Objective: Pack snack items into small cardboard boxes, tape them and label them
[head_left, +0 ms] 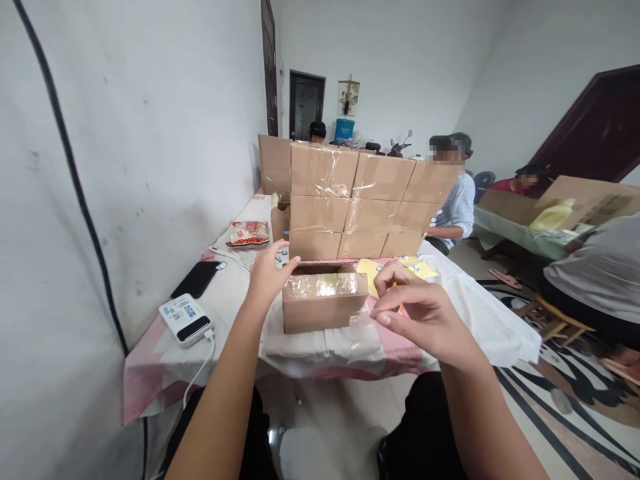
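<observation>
At the centre of the frame, a small cardboard box (324, 301) sits on the cloth-covered table (150, 360); the left hand (269, 272) cups its upper left corner, steadying it, while the right hand (419, 312) pinches a strip of clear tape (361, 328) pulled from its right end. Behind it, taped boxes (365, 207) are stacked like a wall.

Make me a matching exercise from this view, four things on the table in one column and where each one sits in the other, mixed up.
1. small cardboard box
2. power bank
3. snack packet
4. stacked cartons

A. near left table edge, white cable plugged in
B. behind the small box, taped
C. between left hand and right hand
D. far left, by the wall

Pairs: 1-C, 2-A, 3-D, 4-B
</observation>
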`<state>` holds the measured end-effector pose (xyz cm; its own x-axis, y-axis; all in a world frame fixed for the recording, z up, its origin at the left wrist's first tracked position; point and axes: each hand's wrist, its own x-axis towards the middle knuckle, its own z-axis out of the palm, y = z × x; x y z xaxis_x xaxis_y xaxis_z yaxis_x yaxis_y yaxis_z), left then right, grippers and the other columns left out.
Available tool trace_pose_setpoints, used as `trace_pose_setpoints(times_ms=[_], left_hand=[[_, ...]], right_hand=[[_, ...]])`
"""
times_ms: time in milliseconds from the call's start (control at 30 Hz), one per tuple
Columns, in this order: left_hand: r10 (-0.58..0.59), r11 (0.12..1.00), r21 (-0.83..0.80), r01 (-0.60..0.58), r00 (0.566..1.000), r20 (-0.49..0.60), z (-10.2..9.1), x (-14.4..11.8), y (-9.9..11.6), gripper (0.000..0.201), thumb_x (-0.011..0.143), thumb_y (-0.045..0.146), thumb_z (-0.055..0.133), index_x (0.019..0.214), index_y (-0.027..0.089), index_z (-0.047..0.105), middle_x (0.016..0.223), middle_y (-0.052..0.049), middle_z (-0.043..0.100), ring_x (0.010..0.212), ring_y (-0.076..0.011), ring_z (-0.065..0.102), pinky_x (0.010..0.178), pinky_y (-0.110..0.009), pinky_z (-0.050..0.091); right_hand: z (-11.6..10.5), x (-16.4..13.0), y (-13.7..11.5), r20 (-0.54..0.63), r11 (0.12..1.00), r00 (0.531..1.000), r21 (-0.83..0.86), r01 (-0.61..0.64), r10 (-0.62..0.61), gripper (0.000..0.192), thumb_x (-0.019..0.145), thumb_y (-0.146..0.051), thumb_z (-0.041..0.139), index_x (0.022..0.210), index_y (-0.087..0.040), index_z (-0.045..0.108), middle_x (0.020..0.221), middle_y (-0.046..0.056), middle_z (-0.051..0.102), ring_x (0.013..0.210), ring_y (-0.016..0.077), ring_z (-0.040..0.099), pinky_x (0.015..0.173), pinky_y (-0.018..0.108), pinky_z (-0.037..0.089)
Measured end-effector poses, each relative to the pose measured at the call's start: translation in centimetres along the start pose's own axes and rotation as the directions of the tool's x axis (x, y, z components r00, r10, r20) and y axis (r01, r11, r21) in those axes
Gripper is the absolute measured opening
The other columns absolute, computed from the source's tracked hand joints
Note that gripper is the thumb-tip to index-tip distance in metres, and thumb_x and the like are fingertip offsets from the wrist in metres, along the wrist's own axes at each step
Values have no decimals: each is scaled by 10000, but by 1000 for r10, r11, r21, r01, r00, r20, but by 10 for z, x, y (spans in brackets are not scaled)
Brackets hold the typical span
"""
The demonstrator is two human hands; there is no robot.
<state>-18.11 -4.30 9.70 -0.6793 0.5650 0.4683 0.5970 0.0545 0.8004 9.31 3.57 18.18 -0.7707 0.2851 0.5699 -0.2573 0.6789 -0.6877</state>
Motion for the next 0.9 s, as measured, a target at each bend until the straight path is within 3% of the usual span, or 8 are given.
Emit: trace_pose_setpoints(times_ms=[67, 133, 267, 400, 533, 667, 800, 900], left_hand=[[-3, 999, -38, 7, 994, 110, 2, 11, -21, 315, 836, 401, 657, 1078, 221, 748, 1296, -85, 696, 1266, -281, 598, 1128, -410, 403], [-14, 998, -52, 22, 991, 134, 5, 9, -38, 353, 899, 447, 557, 1033, 203, 773, 1288, -101, 701, 1257, -285, 612, 1121, -417, 417], [-4, 998, -65, 16, 984, 176, 4, -5, -56, 419, 920, 522, 516, 1013, 217, 788, 1325, -94, 679, 1259, -301, 612, 1108, -430, 432], [46, 994, -107, -22, 972, 232, -1, -3, -59, 399, 909, 510, 551, 1059, 221, 782, 1366, -83, 655, 1318, -276, 568, 1158, -398, 383], [38, 990, -140, 3, 957, 287, -3, -1, -63, 434, 964, 493, 466, 1157, 235, 756, 1429, -68, 606, 1352, -271, 540, 1176, -419, 363], [6, 989, -144, 44, 943, 331, -2, -6, -69, 430, 881, 441, 632, 1265, 261, 705, 1509, -56, 525, 1403, -279, 486, 1189, -412, 346], [-23, 985, -155, 77, 945, 326, -2, -7, -73, 545, 914, 407, 575, 1441, 266, 557, 1498, -52, 537, 1417, -258, 470, 1191, -420, 348], [-15, 982, -173, 77, 943, 331, -3, -7, -73, 459, 933, 397, 536, 1361, 261, 632, 1497, -46, 537, 1406, -256, 483, 1200, -419, 335]], right_hand=[[4, 13, 1, 33, 979, 999, 196, -48, 43, 133, 831, -411, 765, 743, -312, 779, 734, 40, 520, 723, 201, 505, 639, 369, 405], [11, 29, 8, 96, 917, 990, 375, -134, 105, 194, 787, -468, 792, 699, -296, 773, 641, 15, 485, 640, 176, 452, 588, 337, 364], [39, 68, 42, 187, 818, 959, 502, -280, 213, 232, 717, -432, 838, 612, -249, 741, 592, -13, 495, 626, 141, 432, 622, 307, 357], [76, 103, 96, 213, 820, 906, 388, -421, 365, 219, 700, -399, 816, 718, -185, 772, 679, 6, 622, 679, 134, 510, 682, 292, 389], [94, 116, 137, 150, 878, 880, 103, -467, 450, 272, 699, -407, 741, 664, -138, 727, 595, -14, 550, 601, 111, 426, 597, 274, 314], [97, 112, 151, 131, 912, 903, -21, -409, 408, 255, 723, -377, 663, 632, -141, 694, 580, -14, 539, 602, 118, 423, 589, 270, 322], [100, 108, 156, 117, 921, 914, -56, -386, 390, 240, 719, -367, 653, 642, -145, 705, 593, -1, 585, 606, 132, 460, 597, 271, 353], [103, 108, 160, 105, 921, 915, -74, -383, 389, 245, 719, -368, 649, 652, -142, 717, 598, 8, 609, 600, 137, 477, 598, 272, 364]])
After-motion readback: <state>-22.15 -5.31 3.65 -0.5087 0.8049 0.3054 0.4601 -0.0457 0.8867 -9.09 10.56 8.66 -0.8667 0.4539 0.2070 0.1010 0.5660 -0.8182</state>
